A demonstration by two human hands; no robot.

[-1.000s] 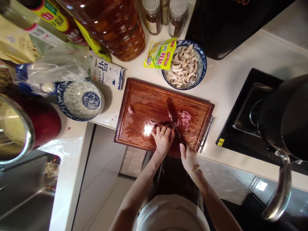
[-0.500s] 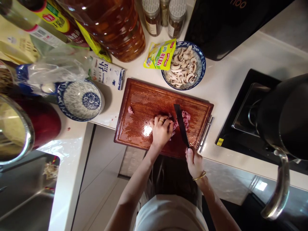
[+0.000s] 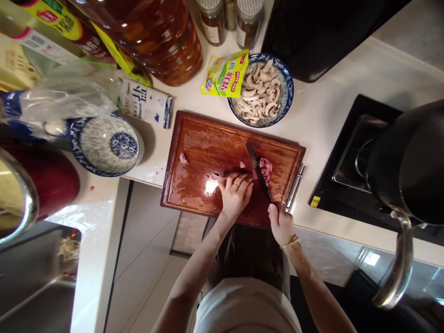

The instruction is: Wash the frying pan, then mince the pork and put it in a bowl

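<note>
A wet brown wooden cutting board [image 3: 208, 152] lies on the white counter. My right hand [image 3: 281, 224] is closed round the handle of a dark knife [image 3: 258, 171], whose blade rests beside a small heap of pink chopped meat [image 3: 265, 167]. My left hand [image 3: 236, 192], wearing a ring, has its fingers curled down on the board right beside the blade, pressing on meat that it mostly hides. A loose scrap of meat [image 3: 182, 158] lies near the board's left end.
A blue-rimmed bowl of sliced mushrooms [image 3: 262, 90] and a yellow packet [image 3: 224, 76] sit behind the board. An empty blue patterned bowl [image 3: 106, 144], a salt bag [image 3: 145, 101] and a big oil jug [image 3: 152, 37] stand left. A stove with a black pot [image 3: 407, 162] is right; a sink [image 3: 34, 282] lower left.
The knife blade has swung from left of the meat heap onto its near side, and my left hand has shifted slightly with it. The view has moved a little.
</note>
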